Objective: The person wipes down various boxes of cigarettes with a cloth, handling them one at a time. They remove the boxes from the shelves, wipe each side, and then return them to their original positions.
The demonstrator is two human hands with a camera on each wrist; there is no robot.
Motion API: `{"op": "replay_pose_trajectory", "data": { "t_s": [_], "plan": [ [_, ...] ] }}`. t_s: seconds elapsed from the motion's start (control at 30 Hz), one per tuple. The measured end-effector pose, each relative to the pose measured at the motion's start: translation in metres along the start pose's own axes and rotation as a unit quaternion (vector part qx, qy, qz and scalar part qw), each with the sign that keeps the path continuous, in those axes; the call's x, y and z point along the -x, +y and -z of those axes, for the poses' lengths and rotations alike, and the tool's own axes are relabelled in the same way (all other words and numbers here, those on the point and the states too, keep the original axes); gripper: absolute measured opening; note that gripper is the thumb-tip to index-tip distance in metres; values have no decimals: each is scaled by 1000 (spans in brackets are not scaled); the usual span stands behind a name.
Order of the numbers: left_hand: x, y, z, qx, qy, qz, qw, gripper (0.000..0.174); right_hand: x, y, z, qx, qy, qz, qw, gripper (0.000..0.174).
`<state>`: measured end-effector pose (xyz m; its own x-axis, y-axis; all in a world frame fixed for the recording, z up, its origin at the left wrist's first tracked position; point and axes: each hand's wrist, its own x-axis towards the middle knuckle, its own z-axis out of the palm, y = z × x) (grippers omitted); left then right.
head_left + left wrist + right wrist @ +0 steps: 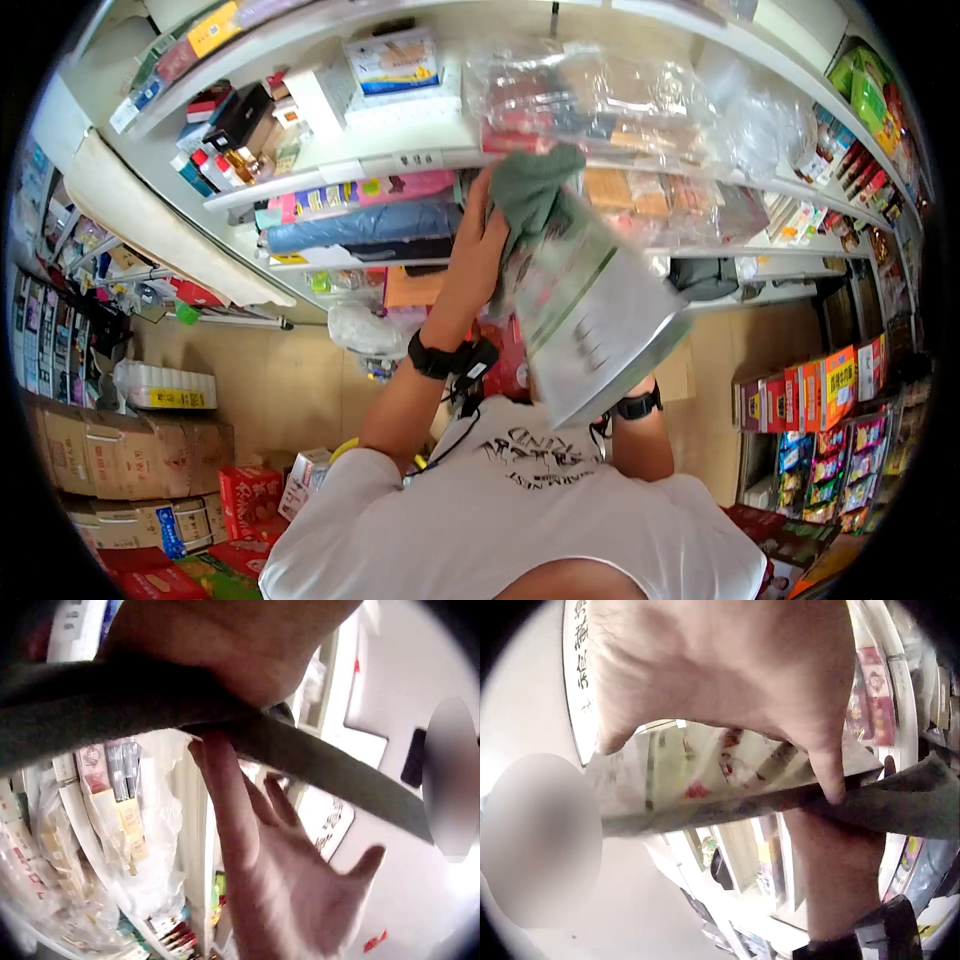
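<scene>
In front of the packed white shelf (400,162), the flat, green-edged box (605,320) hangs tilted in the air between the person's chest and the goods, one corner raised towards the green cloth (537,190). The left hand (480,242) grips that cloth, its fingers bent into the bunched folds against the box's upper end. The right hand (720,664) is under the box in the head view; the wrist views show it spread wide, fingers mostly straight, with the thumb at the box's edge, bearing rather than clenching it. How firmly either hand presses, I cannot tell. The box looks light for its breadth and fairly stiff, its walls probably thin card or plastic that would dent under a hard pinch. Its broad face catches the light and seems slick, so a hold on that face alone could slide; the opposite edges, or a palm beneath the middle with a thumb over the rim, look the surer places. The cloth seems soft and limp, best taken in a gathered fold, and trapped between fingers and box it would lessen the grip.
</scene>
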<state>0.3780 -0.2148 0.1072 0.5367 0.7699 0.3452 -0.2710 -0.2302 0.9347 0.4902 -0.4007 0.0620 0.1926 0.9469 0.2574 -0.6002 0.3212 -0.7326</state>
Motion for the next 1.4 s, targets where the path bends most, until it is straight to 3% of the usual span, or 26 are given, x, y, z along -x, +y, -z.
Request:
{"op": "replay_pose_trajectory", "data": {
  "t_s": [0.17,0.2,0.23,0.27,0.33,0.37,0.4,0.43,0.47,0.5,0.53,0.57,0.63,0.67,0.7,0.73,0.77,0.83,0.87,0.97,1.03,1.13,1.17,1.23,1.3,1.4],
  "plan": [
    [-9,-10,45,2,-29,47,998,46,-7,-9,-22,22,-65,-45,997,110],
    [-12,-22,57,-4,-54,99,994,46,-16,-13,-35,34,-75,-50,995,112],
    [-11,-22,62,-10,-79,152,985,45,-30,-21,-54,47,-74,-72,994,131],
    [-1,-22,63,-12,-78,144,986,45,-40,-19,-60,61,-96,-45,993,130],
    [17,-11,61,257,-42,206,943,42,-51,-15,-68,76,-122,-17,989,130],
    [7,-9,69,3,-179,19,984,38,-53,-13,-70,46,-128,-21,991,131],
    [14,-20,78,200,-198,48,958,39,-55,-13,-71,15,-133,-26,991,132],
    [22,-25,82,390,-210,76,893,39,-55,-14,-72,17,-136,-26,990,132],
    [25,-28,83,390,-208,73,894,39,-54,-16,-74,25,-144,-37,989,131],
    [28,-24,80,168,-127,29,977,41,-52,-16,-74,32,-152,-48,987,130],
    [29,-21,80,-66,-37,-16,997,42,-53,-8,-59,60,-183,-25,981,126],
    [24,-26,86,-68,-33,-18,997,42,-50,-10,-57,58,-188,-26,980,126],
    [9,-38,101,-4,205,116,972,44,-47,-17,-59,14,-156,-14,988,93],
    [9,-35,110,-4,209,113,971,44,-48,-20,-56,34,-116,9,993,78],
    [12,-24,118,-51,240,48,968,45,-50,-22,-55,54,-76,31,995,63],
    [14,-8,120,-99,269,-17,958,46,-52,-25,-61,77,55,43,995,54],
    [18,11,118,-100,273,-19,956,46,-58,-26,-62,76,51,41,995,54],
    [28,56,109,44,210,-81,973,51,-72,-30,-59,77,162,123,976,47],
    [32,57,119,-14,183,-85,979,56,-76,-29,-53,58,168,142,974,43],
    [42,86,115,8,146,-72,987,60,-85,-32,-46,56,155,170,972,30],
    [48,98,110,30,129,-95,987,61,-92,-31,-37,63,139,157,976,38],
    [54,103,114,-173,185,-254,933,61,-100,-32,-47,43,144,156,976,30],
    [53,108,119,-174,185,-255,933,61,-99,-34,-51,43,144,156,976,30],
    [48,124,125,-241,315,-374,838,59,-97,-38,-54,82,119,121,982,41],
    [32,153,123,-246,399,-462,753,59,-93,-35,-42,78,105,107,986,37],
    [1,201,122,-228,430,-549,679,58,-91,-22,-18,70,104,85,988,29]
  ]
}}
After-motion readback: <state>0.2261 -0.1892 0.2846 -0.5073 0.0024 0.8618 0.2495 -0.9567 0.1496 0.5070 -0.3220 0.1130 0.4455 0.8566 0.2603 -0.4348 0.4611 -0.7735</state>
